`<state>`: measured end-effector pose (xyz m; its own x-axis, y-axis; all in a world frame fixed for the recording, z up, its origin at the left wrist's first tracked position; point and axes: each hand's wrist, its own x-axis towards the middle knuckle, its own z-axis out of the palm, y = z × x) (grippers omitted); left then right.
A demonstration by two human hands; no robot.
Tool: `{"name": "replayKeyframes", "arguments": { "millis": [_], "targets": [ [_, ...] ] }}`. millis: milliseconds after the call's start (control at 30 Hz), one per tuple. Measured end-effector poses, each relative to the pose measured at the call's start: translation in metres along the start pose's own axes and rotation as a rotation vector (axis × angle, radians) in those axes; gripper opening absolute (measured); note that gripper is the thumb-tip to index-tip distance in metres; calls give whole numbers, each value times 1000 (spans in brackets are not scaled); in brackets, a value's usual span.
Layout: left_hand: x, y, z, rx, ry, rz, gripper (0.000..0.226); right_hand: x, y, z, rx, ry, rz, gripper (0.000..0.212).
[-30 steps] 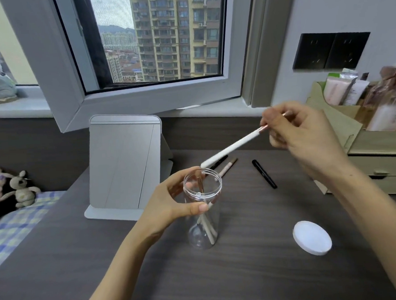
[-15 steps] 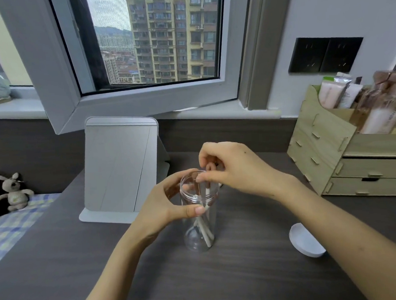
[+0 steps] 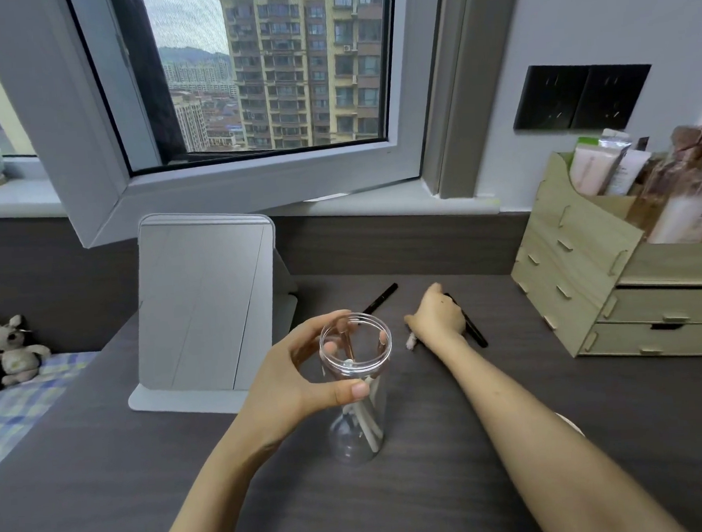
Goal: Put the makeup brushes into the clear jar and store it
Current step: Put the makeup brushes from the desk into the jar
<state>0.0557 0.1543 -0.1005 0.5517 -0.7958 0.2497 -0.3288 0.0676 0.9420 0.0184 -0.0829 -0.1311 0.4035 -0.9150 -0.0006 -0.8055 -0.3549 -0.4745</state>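
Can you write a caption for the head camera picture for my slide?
Left hand steadies the clear jar while right hand reaches for brushes on the desk.

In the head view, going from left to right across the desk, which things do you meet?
Plush rabbit → folding mirror → clear jar, held by the left hand → right hand → wooden drawer organizer.

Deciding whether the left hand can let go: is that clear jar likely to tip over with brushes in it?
Probably tippy: the jar is tall and narrow, and the brushes inside lean to one side. It looks like light, thin plastic, so a nudge could slide or topple it. Keeping the left hand around it while the right hand fetches seems wise.
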Motion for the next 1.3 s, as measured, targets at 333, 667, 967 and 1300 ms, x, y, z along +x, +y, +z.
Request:
{"name": "replayKeyframes", "arguments": {
  "millis": [333,667,967,1300],
  "targets": [
    [2,-3,10,51,60,10,69,-50,0,-67,1307,58,-102,22],
    [1,-1,10,72,63,28,68,-129,-15,-91,624,167,-882,68],
    [1,-2,10,96,61,22,67,-118,-16,-81,259,274,-1015,8],
    [0,5,6,31,16,-9,68,-66,-7,-86,487,91,-588,14]
  ]
}}
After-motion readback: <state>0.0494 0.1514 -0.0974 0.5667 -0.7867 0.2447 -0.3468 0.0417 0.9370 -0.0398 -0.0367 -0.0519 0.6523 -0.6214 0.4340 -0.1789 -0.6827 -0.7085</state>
